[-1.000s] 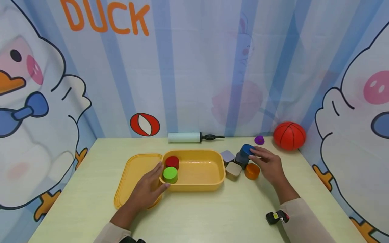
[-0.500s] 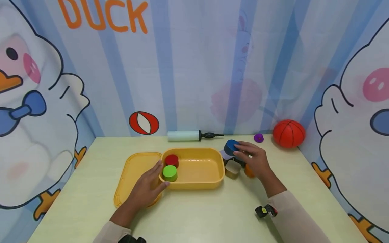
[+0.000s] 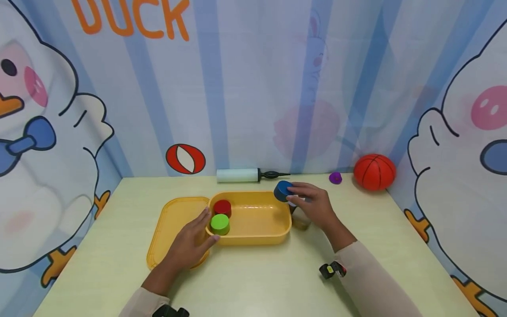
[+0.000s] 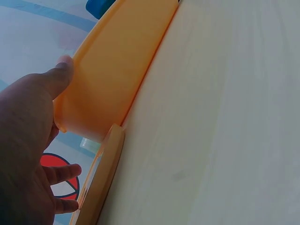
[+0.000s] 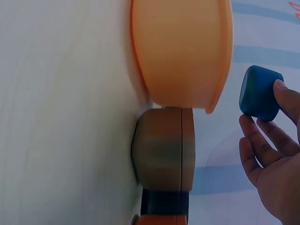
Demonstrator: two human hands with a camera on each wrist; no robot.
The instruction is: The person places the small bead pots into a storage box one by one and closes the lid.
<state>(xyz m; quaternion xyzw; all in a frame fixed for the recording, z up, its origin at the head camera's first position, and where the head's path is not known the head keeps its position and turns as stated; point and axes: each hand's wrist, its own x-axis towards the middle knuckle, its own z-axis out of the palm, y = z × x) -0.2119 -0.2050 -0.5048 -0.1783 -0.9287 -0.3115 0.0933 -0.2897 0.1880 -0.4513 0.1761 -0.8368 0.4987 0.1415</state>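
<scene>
My right hand [image 3: 313, 207] pinches a small blue case with a rounded body and a seam [image 3: 281, 191] between thumb and fingertips. It is held in the air over the right end of a yellow rectangular box [image 3: 253, 241]. Around the box's left end lies my left hand [image 3: 188, 246], fingers extended along the side and thumb touching the front wall near the rim. Inside the box, at its left end, a red case [image 3: 222, 208] and a green case [image 3: 220, 224] stand together. In the right wrist view, a brown-beige case [image 5: 161, 150] stands beside the box.
The yellow lid [image 3: 170, 220] lies left of the box. In the right wrist view, a dark case [image 5: 164, 201] and an orange case [image 5: 161, 220] follow the beige one. Farther back are a hand pump [image 3: 237, 175], a small purple object [image 3: 335, 178] and a red ball [image 3: 374, 171].
My right hand has carried the blue case leftward, from above the cluster of cases to the box's right end. My left hand has stayed on the box.
</scene>
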